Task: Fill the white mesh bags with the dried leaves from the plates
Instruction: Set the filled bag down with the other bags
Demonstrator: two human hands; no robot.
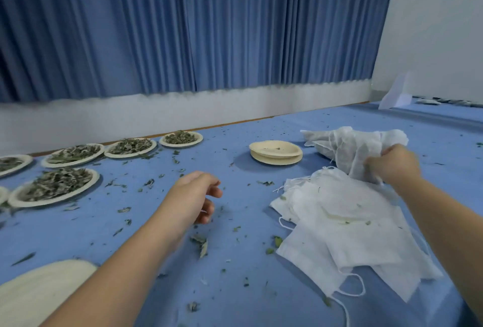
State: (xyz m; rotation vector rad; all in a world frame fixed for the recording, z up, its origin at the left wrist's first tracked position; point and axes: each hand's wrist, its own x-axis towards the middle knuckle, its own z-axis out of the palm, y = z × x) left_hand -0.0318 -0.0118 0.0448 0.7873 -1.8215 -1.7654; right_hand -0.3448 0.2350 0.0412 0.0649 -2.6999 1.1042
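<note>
At the right of the frame, the fingers of the right hand [392,163] are curled into the white mesh of a filled bag [355,147], gripping it just above a flat pile of empty bags [339,230]. At centre, the left hand [193,196] hangs over the blue cloth [235,261], fingers loosely curled, holding nothing. Plates of dried leaves [55,186] line the left edge. Stacked empty plates [275,152] sit beyond the hands.

The right hand [394,163] is smeared by motion, and its fingertips vanish into the folds of the mesh bag [352,147] it grips. Far left of the left hand [194,196], a plate of leaves [11,164] runs off the edge; a pale plate [39,290] partly behind its forearm is cut by the corner.
</note>
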